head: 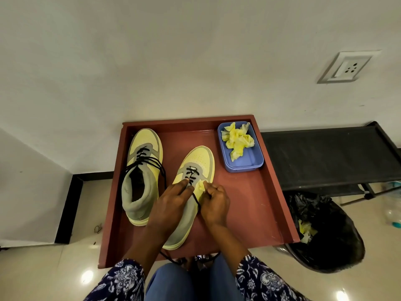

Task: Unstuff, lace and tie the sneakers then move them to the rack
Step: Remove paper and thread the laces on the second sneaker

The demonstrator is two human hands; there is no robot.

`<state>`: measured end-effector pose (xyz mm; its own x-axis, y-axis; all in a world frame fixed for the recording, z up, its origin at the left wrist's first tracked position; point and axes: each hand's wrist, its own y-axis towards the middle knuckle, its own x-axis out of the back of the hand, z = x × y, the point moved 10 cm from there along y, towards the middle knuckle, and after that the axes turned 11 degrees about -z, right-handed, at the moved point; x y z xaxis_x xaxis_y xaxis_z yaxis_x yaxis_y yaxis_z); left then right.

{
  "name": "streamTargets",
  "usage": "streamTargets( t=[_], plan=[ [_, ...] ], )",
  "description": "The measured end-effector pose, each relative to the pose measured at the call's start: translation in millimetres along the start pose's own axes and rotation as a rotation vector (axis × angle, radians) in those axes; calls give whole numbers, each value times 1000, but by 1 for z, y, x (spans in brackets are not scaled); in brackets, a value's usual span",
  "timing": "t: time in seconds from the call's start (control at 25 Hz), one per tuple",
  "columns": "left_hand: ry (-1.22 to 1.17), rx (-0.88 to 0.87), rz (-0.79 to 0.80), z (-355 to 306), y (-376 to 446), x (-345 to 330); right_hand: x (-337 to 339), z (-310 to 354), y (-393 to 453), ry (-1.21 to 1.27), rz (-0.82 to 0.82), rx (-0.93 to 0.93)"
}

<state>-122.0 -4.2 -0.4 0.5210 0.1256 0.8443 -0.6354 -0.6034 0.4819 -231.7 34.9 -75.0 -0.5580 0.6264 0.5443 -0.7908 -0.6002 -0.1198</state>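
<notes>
Head view. Two yellow-and-grey high-top sneakers sit in a red-brown tray (271,192), toes pointing away toward the wall. The left sneaker (142,170) stands alone at the tray's left side, with black laces (144,162) crossed over the tongue and trailing down both sides, nothing touching it. The right sneaker (195,168) is at tray centre, with only the lowest eyelets laced.

The left hand (171,205) lies on top of the right sneaker, covering its collar and opening, fingers straight and pressing on the tongue area beside the lace. The right hand (214,203) has its fingers curled, pinching a wad of yellow paper (201,186) at the sneaker's right side; a black lace (196,199) runs down between the two hands and off the tray's near edge.

One blue plastic tub (249,161) sits in the tray's far right corner holding crumpled yellow paper (237,140). Right of the tray is a black rack (325,153) against the wall, and below it a bin with a black bag (329,240) containing one more yellow paper scrap (306,232).

The white wall has one socket plate (347,67). The floor (65,268) is glossy beige tile with a black skirting. Patterned blue-white sleeves (125,279) and blue trousers (173,283) show at the bottom.

Count: two sneakers, one tray, one tub, one rack, one bin.
</notes>
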Motion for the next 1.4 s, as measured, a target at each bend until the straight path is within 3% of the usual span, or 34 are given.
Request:
streamTargets(
  t=[0.52, 0.72, 1.08, 1.28, 1.4],
  plan=[
    [-134, -107, 23, -4, -20, 13, 13, -21, -64, 12, 29, -185],
    [-174, -223, 47, -26, -22, 12, 45, -40, -47, 54, -97, -273],
    [-160, -419, 86, -47, -28, 3, 97, -35, 40, -70, -286, -193],
    [-112, -469, 126, -49, -12, -1, 94, -54, 37, -124, -281, -212],
    [-124, -399, 116, -46, -9, -3, 86, -65, 7, -59, -324, -255]
  ],
)
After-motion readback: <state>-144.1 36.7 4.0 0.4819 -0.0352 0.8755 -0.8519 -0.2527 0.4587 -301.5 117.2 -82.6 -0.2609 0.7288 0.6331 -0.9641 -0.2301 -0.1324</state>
